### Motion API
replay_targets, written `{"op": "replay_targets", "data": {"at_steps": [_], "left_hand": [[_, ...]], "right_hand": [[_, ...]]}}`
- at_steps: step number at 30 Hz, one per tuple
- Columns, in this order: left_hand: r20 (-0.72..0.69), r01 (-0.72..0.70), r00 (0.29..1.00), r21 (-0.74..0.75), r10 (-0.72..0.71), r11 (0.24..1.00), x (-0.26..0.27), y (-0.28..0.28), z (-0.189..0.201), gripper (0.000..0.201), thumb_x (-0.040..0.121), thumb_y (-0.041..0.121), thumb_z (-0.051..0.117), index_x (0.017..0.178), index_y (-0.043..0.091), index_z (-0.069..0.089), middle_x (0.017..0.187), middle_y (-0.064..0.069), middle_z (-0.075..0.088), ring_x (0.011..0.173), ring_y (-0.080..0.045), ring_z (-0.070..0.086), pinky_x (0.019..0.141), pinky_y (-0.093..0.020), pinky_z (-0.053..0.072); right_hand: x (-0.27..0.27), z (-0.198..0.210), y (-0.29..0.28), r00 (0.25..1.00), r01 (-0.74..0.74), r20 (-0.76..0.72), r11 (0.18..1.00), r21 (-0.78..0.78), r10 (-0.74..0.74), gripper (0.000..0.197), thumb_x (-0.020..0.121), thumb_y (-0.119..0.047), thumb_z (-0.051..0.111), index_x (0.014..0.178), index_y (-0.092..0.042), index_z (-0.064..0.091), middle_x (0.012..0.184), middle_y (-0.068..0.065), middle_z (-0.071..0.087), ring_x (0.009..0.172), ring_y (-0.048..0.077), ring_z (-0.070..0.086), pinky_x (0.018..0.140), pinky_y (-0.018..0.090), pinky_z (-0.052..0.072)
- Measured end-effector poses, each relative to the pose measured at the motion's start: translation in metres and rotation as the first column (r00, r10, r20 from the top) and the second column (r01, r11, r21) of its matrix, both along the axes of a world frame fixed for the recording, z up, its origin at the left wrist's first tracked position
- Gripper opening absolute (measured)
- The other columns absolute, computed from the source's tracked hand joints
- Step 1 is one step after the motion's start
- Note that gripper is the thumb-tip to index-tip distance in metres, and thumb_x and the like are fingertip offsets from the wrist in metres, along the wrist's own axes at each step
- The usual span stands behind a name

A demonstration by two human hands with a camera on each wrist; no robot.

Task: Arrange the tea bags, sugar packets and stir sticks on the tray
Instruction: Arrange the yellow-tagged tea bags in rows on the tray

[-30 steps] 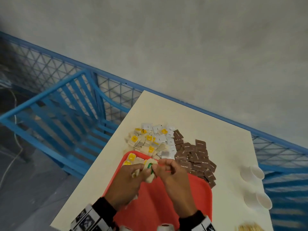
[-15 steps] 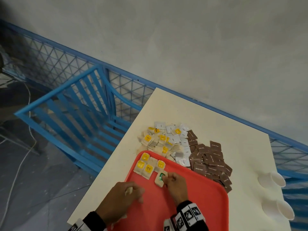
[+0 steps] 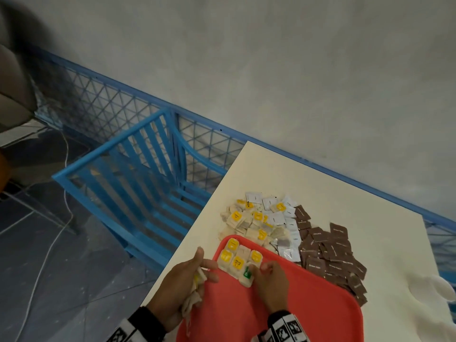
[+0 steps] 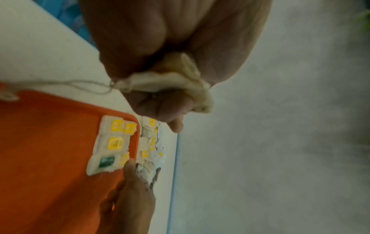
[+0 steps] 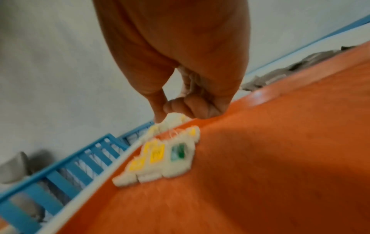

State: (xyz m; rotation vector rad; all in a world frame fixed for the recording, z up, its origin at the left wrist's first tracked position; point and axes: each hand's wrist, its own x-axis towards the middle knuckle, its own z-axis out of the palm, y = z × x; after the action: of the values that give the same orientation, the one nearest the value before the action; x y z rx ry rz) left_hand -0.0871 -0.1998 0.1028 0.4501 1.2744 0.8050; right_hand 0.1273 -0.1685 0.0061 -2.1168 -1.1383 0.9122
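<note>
A red tray (image 3: 283,322) lies at the table's near edge. In its far-left corner several yellow-tag tea bags (image 3: 237,262) lie in rows, with a green-tag tea bag (image 3: 246,274) flat beside them. My right hand (image 3: 259,269) is over the tray just right of the green-tag bag (image 5: 179,152). One straight finger (image 5: 158,117) touches a yellow-tag bag by the rim and the other fingers are curled. At the tray's left edge my left hand (image 3: 197,277) grips a bunch of tea bags (image 4: 180,82). No stir sticks show.
Beyond the tray lie a loose heap of tea bags (image 3: 246,223), white sugar packets (image 3: 278,215) and brown sugar packets (image 3: 328,253). White paper cups (image 3: 434,287) lie at the table's right edge. A blue chair (image 3: 138,181) stands left of the table.
My right hand carried the green-tag tea bag from between both hands down beside the yellow-tag ones and let go. My left hand drew back to the tray's left edge with its bunch.
</note>
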Motion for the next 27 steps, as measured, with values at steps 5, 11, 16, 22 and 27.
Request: {"op": "replay_targets", "data": {"at_steps": [5,11,16,22,27], "left_hand": [[0.257,-0.088,0.961,-0.076,0.105,0.993,0.022,0.007,0.002,0.057,0.096,0.05,0.048,0.099,-0.004,0.067,0.073,-0.014,0.066,0.044,-0.014,0.047,0.037,-0.023,0.04],[0.38,-0.03,0.923,-0.096,0.065,0.995,0.07,0.005,0.011,0.053,0.091,0.048,0.054,0.1,-0.003,0.064,0.071,-0.015,0.064,0.05,-0.021,0.053,0.05,-0.028,0.044],[0.426,0.095,0.903,-0.084,-0.051,0.992,0.115,-0.006,0.014,0.06,0.09,0.057,0.049,0.093,0.0,0.068,0.064,-0.013,0.059,0.04,-0.017,0.052,0.038,-0.021,0.039],[0.285,0.3,0.913,0.018,-0.292,0.954,0.154,-0.028,0.018,0.076,0.09,0.07,0.042,0.106,0.002,0.073,0.053,-0.011,0.052,0.031,-0.013,0.041,0.034,-0.016,0.031],[0.133,0.391,0.905,0.11,-0.404,0.914,0.174,-0.038,0.035,0.067,0.092,0.07,0.036,0.084,0.014,0.074,0.057,-0.011,0.058,0.034,-0.012,0.039,0.039,-0.018,0.028]], "right_hand": [[0.004,0.079,-0.025,0.939,-0.215,-0.202,0.933,0.288,0.279,0.017,0.085,-0.021,0.076,0.078,-0.015,0.062,0.057,-0.012,0.05,0.056,0.002,0.043,0.053,0.016,0.035],[0.005,0.144,-0.065,0.841,-0.438,-0.19,0.843,0.311,0.507,0.026,0.074,-0.041,0.078,0.078,-0.02,0.063,0.059,-0.01,0.054,0.053,0.002,0.044,0.054,0.02,0.038],[0.037,0.145,-0.083,0.907,-0.378,-0.055,0.867,0.325,0.417,0.022,0.081,-0.037,0.074,0.08,-0.02,0.061,0.08,-0.019,0.071,0.058,0.003,0.054,0.058,0.018,0.043],[0.089,0.145,-0.091,0.937,-0.332,-0.045,0.926,0.179,0.345,0.02,0.085,-0.038,0.074,0.083,-0.018,0.072,0.072,-0.004,0.069,0.062,0.001,0.056,0.061,0.018,0.045],[0.107,0.148,-0.098,0.882,-0.327,-0.296,0.928,0.178,0.367,0.015,0.09,-0.017,0.072,0.078,-0.007,0.07,0.072,-0.007,0.073,0.061,0.01,0.059,0.063,0.027,0.048]]}}
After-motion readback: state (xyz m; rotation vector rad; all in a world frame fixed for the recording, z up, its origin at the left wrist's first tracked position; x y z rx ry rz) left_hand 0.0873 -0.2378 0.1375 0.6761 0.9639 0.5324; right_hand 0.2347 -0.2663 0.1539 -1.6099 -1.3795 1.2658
